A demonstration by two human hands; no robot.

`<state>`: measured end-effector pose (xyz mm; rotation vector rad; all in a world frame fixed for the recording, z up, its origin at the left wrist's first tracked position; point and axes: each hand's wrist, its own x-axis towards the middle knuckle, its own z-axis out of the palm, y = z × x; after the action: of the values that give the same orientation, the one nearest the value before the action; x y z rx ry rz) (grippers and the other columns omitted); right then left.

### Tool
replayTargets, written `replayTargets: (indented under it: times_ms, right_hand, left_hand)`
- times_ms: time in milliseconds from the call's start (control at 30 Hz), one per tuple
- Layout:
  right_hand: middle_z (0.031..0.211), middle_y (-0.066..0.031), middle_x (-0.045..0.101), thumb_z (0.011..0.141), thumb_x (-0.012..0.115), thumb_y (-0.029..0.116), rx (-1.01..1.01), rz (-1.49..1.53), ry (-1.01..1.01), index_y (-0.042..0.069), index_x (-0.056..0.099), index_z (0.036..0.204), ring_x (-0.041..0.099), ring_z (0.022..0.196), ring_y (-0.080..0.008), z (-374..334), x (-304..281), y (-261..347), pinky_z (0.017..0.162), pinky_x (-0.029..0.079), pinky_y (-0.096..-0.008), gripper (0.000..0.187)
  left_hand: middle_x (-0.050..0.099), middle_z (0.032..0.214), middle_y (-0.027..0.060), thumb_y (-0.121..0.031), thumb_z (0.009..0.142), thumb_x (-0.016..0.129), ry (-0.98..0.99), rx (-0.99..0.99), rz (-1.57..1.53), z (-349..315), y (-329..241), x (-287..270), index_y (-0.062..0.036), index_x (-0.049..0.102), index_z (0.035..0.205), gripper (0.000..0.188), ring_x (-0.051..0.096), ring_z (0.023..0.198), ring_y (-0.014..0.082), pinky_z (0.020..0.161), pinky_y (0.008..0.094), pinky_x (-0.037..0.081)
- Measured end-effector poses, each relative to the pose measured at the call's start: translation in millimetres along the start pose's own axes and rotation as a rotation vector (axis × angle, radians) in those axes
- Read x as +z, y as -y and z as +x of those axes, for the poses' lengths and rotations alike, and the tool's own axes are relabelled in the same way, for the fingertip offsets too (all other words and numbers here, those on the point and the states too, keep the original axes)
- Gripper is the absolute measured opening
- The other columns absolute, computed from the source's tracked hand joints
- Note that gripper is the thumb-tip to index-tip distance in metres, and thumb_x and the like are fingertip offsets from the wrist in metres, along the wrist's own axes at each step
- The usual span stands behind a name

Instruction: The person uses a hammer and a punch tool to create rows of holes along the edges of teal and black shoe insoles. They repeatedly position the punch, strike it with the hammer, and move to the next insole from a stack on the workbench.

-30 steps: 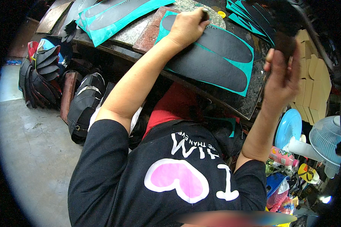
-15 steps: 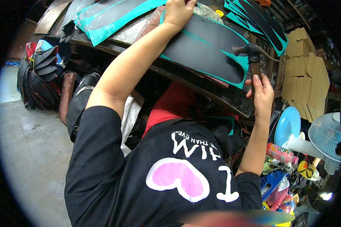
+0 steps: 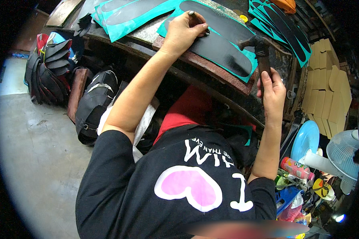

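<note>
My right hand (image 3: 273, 93) is wrapped round the dark wooden handle of a hammer (image 3: 263, 61), its head raised over the right end of a teal sheet. That sheet (image 3: 227, 38) carries long black sole-shaped areas and lies on a reddish-brown board (image 3: 191, 59) at the bench's near edge. My left hand (image 3: 180, 35) is closed over the sheet's left part, pinching a slim rod-like tool, seemingly a metal punch (image 3: 191, 13). Its round top shows above the fingers and a dark tip below; whether the tip touches the sheet I cannot tell.
More teal sheets with black shapes lie at the far left (image 3: 135, 14) and far right (image 3: 281, 28) of the bench. Folded cardboard (image 3: 323, 87) and a fan (image 3: 343, 155) stand at the right. Bundled black sole-shaped pieces (image 3: 48, 75) and a black bag (image 3: 95, 107) sit at the left.
My left hand has come nearer from the sheet's far edge, and the rod-like tool now shows in it. The sheet has shifted, baring more of the board. The hammer stays raised in my right hand.
</note>
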<state>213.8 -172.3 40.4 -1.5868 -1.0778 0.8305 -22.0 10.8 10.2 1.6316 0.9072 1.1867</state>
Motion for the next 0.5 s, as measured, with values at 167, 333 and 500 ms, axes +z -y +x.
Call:
replayTargets:
  times_ms: [167,333,500]
  right_hand:
    - [0.085,0.0002,0.061,0.099,0.064,0.020,-0.108,-0.067,-0.037,0.007,0.055,0.141,0.050,0.065,-0.0036,2,-2,15,0.054,0.042,-0.0185,0.045]
    - [0.085,0.0000,0.065,0.097,0.068,0.023,-0.406,-0.154,-0.151,0.015,0.059,0.140,0.049,0.060,-0.0030,-3,-2,46,0.054,0.040,-0.0188,0.044]
    - [0.081,-0.0025,0.063,0.098,0.066,0.014,-0.675,-0.008,-0.191,0.010,0.058,0.140,0.049,0.061,-0.0031,-7,-9,75,0.054,0.040,-0.0166,0.043]
  left_hand:
    - [0.073,0.083,0.0082,-0.009,0.089,0.072,-0.031,0.036,0.014,3,8,11,0.0021,0.069,0.095,0.013,0.070,0.075,0.0110,0.069,0.0258,0.058]
    - [0.074,0.083,0.0095,-0.009,0.088,0.073,-0.018,-0.015,0.029,10,14,14,0.0018,0.070,0.095,0.013,0.071,0.074,0.0119,0.068,0.0261,0.058]
    - [0.075,0.084,0.0105,-0.012,0.087,0.075,-0.046,-0.032,0.031,12,15,16,0.0006,0.071,0.095,0.016,0.072,0.074,0.0148,0.069,0.0281,0.058]
